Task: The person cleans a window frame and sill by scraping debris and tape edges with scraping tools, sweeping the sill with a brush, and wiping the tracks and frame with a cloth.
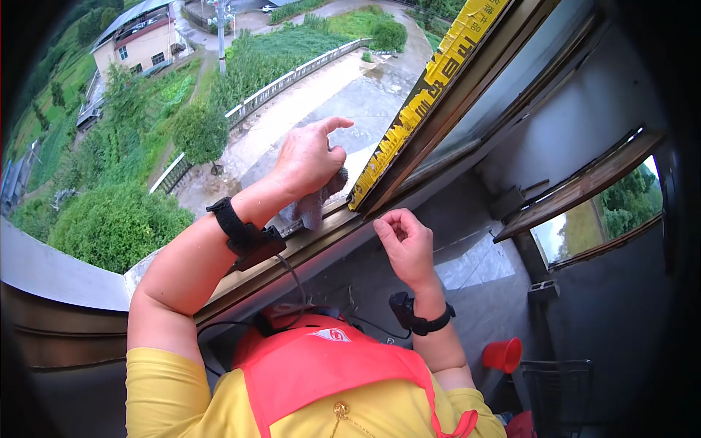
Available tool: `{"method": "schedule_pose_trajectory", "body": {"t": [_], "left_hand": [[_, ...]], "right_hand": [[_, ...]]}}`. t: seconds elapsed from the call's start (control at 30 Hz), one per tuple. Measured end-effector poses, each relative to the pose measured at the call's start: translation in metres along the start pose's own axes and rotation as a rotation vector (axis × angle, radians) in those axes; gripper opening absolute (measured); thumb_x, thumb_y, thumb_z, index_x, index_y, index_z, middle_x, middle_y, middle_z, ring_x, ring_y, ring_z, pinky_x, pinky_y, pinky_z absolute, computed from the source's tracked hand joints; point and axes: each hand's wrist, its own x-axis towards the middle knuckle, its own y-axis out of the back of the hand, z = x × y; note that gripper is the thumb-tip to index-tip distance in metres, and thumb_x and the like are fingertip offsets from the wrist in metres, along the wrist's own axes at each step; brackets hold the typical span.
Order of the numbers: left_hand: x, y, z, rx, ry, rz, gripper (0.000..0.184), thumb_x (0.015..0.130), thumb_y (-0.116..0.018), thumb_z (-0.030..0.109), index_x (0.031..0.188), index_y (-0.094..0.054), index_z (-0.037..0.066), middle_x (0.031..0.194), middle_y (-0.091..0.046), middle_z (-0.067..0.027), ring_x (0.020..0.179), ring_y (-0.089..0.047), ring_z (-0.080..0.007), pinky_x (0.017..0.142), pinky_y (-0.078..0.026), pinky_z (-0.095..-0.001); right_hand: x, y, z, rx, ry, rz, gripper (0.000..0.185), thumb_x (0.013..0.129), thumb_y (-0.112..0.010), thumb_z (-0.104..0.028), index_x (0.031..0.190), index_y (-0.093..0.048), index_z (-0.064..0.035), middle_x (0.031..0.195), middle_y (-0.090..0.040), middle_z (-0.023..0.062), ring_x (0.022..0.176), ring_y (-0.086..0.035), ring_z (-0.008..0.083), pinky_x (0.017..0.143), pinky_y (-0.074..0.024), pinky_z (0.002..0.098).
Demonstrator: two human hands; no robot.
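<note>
My left hand [310,157] is out over the window sill, its index finger stretched forward and the other fingers curled. Under the palm it grips a crumpled grey cloth [312,209], which hangs down against the metal window track [337,219]. Close to the lower corner of the sliding window's frame [409,157] is my right hand [407,247]. Its fingers are curled in toward the thumb, and nothing shows between them. Yellow tape with dark printing [416,109], torn along one edge, runs up the frame.
Outside and far below lie a paved yard [314,117], a pale railing [292,75] and bushes [120,223]. A red bucket [502,355] stands indoors at lower right near a dark chair [558,387]. Cables [296,281] run from my wrist devices.
</note>
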Motion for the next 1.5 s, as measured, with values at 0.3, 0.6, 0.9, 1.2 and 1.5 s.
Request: {"method": "schedule_pose_trajectory", "body": {"t": [0.3,0.6,0.9,1.2,1.5], "left_hand": [[-0.003,-0.005,0.058,-0.171,-0.179,0.004,0.014,0.080,-0.069,0.015,0.089,-0.070,0.005,0.060,-0.058,-0.0054,0.055,-0.052,-0.0084,0.052,-0.043,-0.0273],[0.006,-0.005,0.051,-0.137,-0.090,0.037,0.017,0.079,-0.066,0.021,0.086,-0.069,0.006,0.058,-0.059,-0.0063,0.053,-0.052,-0.0088,0.052,-0.044,-0.0293],[0.013,0.001,0.062,-0.224,-0.087,0.102,0.019,0.081,-0.071,0.021,0.095,-0.073,0.008,0.059,-0.058,-0.0015,0.052,-0.051,-0.0062,0.051,-0.043,-0.0255],[0.016,-0.002,0.067,-0.233,-0.091,0.125,0.017,0.080,-0.070,0.022,0.086,-0.071,0.005,0.059,-0.060,-0.0034,0.052,-0.052,-0.0070,0.051,-0.043,-0.0266],[0.032,0.008,0.040,-0.073,0.004,0.058,0.021,0.083,-0.068,0.027,0.089,-0.069,0.007,0.060,-0.058,-0.0036,0.058,-0.053,-0.0084,0.056,-0.043,-0.0279]], "right_hand": [[-0.014,0.002,-0.010,-0.029,0.007,0.005,0.016,0.088,-0.067,-0.013,0.085,-0.061,0.0014,0.063,-0.057,0.0025,0.057,-0.049,0.0051,0.054,-0.0428,0.0232],[-0.030,0.008,-0.005,-0.026,-0.010,0.009,0.015,0.088,-0.067,-0.013,0.085,-0.061,0.0009,0.063,-0.057,0.0018,0.058,-0.050,0.0042,0.054,-0.0425,0.0221],[-0.036,0.007,-0.004,-0.032,-0.042,-0.023,0.015,0.088,-0.067,-0.013,0.086,-0.061,0.0006,0.063,-0.058,0.0019,0.057,-0.050,0.0041,0.054,-0.0425,0.0216],[-0.039,0.008,-0.003,-0.043,-0.052,-0.026,0.015,0.088,-0.067,-0.013,0.086,-0.062,0.0006,0.063,-0.058,0.0019,0.057,-0.050,0.0043,0.054,-0.0425,0.0217],[-0.040,0.011,0.001,-0.032,-0.065,-0.038,0.015,0.088,-0.067,-0.013,0.086,-0.062,0.0003,0.064,-0.058,0.0008,0.057,-0.050,0.0040,0.054,-0.0428,0.0211]]}}
